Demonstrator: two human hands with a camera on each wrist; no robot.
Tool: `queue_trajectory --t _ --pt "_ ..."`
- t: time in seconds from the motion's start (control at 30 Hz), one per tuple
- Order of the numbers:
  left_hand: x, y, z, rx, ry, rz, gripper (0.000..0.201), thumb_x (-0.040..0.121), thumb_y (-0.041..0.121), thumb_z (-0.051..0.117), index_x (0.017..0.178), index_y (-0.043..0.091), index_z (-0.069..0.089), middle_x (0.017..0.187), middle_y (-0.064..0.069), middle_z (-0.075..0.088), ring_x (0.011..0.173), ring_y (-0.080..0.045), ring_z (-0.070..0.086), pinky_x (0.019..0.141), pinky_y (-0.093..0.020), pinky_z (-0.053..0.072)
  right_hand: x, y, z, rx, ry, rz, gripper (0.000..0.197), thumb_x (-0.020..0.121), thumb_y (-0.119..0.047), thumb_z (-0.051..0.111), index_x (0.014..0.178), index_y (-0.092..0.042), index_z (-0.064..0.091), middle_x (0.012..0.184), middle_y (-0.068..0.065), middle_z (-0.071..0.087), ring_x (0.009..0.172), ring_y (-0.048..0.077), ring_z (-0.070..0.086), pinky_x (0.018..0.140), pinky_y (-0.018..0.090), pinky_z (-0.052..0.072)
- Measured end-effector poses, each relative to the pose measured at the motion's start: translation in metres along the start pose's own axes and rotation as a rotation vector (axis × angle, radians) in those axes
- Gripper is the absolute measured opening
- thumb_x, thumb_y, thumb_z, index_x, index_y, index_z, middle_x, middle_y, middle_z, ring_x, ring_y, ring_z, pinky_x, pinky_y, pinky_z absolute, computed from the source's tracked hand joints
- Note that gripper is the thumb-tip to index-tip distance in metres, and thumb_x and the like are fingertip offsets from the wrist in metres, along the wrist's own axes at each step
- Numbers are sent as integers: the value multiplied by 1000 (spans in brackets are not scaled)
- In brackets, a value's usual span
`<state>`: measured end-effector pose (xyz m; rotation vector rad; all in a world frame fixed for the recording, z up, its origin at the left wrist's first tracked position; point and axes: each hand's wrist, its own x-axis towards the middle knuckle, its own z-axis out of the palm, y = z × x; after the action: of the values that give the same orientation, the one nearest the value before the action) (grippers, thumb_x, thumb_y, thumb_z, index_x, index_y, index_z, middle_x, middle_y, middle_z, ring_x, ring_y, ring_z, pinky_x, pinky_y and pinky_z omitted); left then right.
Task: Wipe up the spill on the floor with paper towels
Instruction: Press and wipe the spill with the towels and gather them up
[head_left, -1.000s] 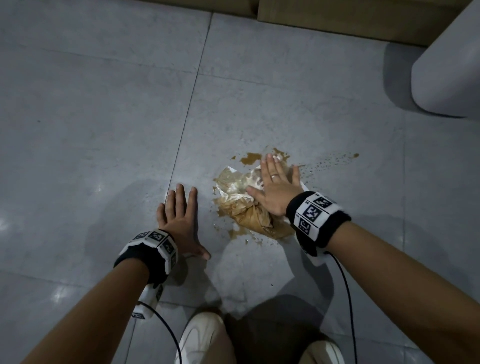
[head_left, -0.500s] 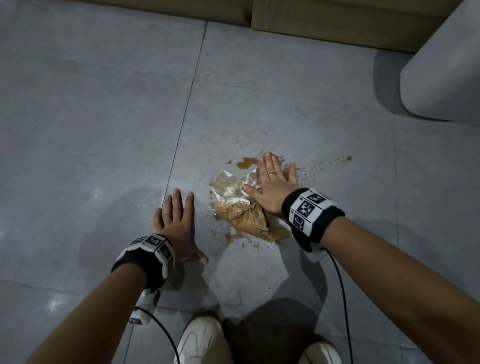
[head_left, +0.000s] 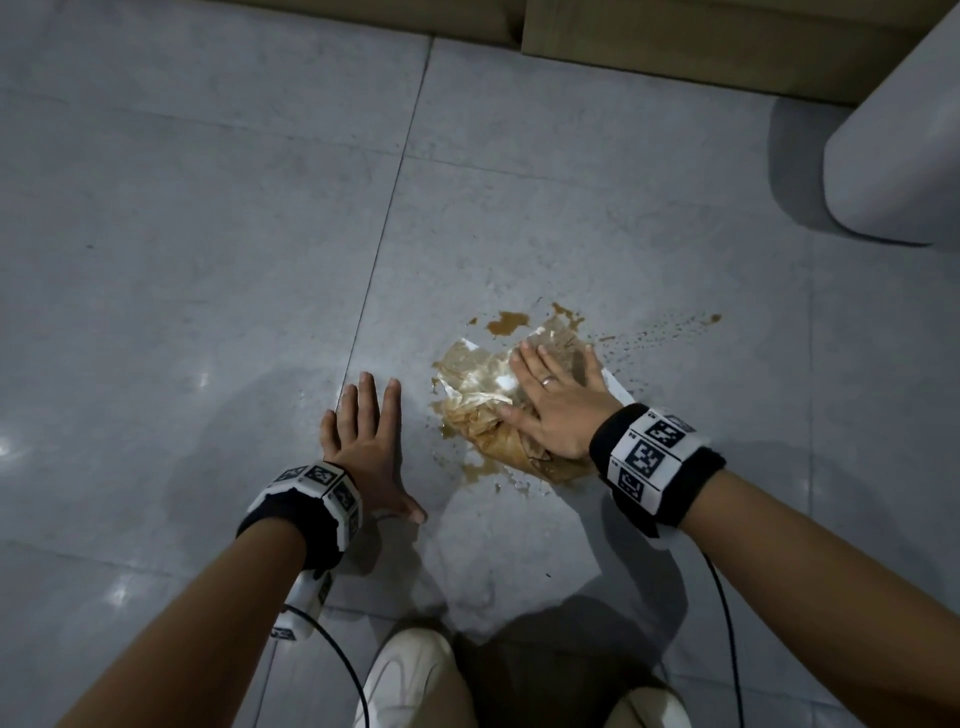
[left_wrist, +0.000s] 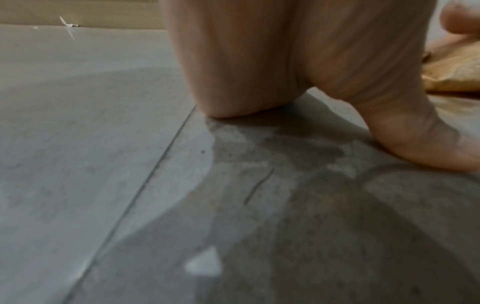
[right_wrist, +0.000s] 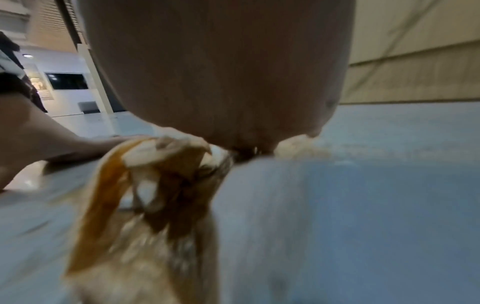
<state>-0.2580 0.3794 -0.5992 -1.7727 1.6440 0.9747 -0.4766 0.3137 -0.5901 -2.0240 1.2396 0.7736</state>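
A brown spill (head_left: 506, 323) lies on the grey tiled floor (head_left: 208, 260), with fine splatter (head_left: 670, 327) trailing to the right. A wad of paper towels (head_left: 480, 395), soaked brown, covers most of it. My right hand (head_left: 558, 400) lies flat on the towels with straight fingers and presses them down. In the right wrist view the wet towel (right_wrist: 145, 185) bunches under the palm. My left hand (head_left: 369, 436) rests flat on the bare floor just left of the spill, fingers straight, thumb out. The left wrist view shows that palm (left_wrist: 246, 61) on the tile.
A pale rounded object (head_left: 904, 145) stands at the upper right. A beige base edge (head_left: 675, 47) runs along the top. My white shoes (head_left: 410, 675) are at the bottom, close behind the hands. Cables (head_left: 727, 623) hang from both wristbands. Small brown drops (head_left: 488, 467) dot the near floor.
My right hand has slid the towels slightly across the spill, away from me and to the right. The left hand has stayed planted on the floor.
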Motion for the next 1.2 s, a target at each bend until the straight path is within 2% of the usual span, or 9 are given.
queue_trajectory --t 0.33,0.53,0.67,0.77,0.83,0.9,1.03,1.13,1.2 --pt "0 1 0 0 10 -9 155 43 62 82 116 27 -50 123 -6 -55 120 -25 -46 107 -49 -18 6 11 -3 44 149 44 76 90 -63 8 146 -16 -13 153 1 -24 141 13 -19 106 48 -22" --pt "0 2 -1 -1 3 -7 154 43 63 81 115 27 -51 123 -6 -55 121 -25 -45 108 -49 -17 4 6 -1 -104 169 -53 76 88 -65 3 144 -19 -17 146 -3 -31 139 13 -22 105 53 -23" --pt "-1 1 -1 -8 5 -2 156 42 63 82 121 26 -48 124 -4 -54 122 -25 -44 108 -50 -17 5 0 10 -132 74 -123 74 87 -65 1 143 -22 -21 146 -5 -32 139 14 -25 102 53 -27" --pt "-1 1 -1 -7 -2 -4 156 43 62 82 126 25 -45 123 -6 -55 121 -25 -45 107 -49 -18 5 2 1 -137 66 -129 77 81 -66 -6 144 -23 -18 145 -8 -30 139 12 -23 101 54 -28" --pt "0 2 0 4 4 -10 155 44 61 82 123 25 -47 123 -7 -55 121 -26 -45 107 -48 -18 5 2 0 -155 93 -166 82 74 -67 -12 144 -24 -18 142 -9 -32 138 12 -25 101 54 -28" --pt "-1 2 -1 2 -7 -9 154 45 61 81 120 25 -49 123 -7 -55 121 -26 -45 107 -48 -18 4 3 4 -171 46 -198 87 68 -69 -18 142 -25 -21 141 -9 -34 136 14 -28 103 54 -27" --pt "-1 1 -1 3 -15 -6 155 46 61 81 124 24 -47 123 -7 -55 121 -26 -45 107 -49 -18 5 11 -7 -192 15 -213 77 77 -66 -12 144 -28 -17 140 -10 -33 133 13 -30 106 55 -25" --pt "-1 1 -1 9 -10 -8 154 46 62 81 121 24 -48 123 -8 -55 121 -26 -45 107 -49 -18 8 16 -12 -198 89 -226 86 66 -68 -21 143 -30 -18 141 -11 -33 133 15 -31 105 53 -26" --pt "0 1 -1 6 -11 -3 155 45 62 81 122 24 -48 123 -7 -55 120 -26 -45 107 -49 -18 9 19 -6 -221 56 -229 88 61 -70 -25 140 -31 -23 141 -9 -34 136 18 -29 104 53 -25"
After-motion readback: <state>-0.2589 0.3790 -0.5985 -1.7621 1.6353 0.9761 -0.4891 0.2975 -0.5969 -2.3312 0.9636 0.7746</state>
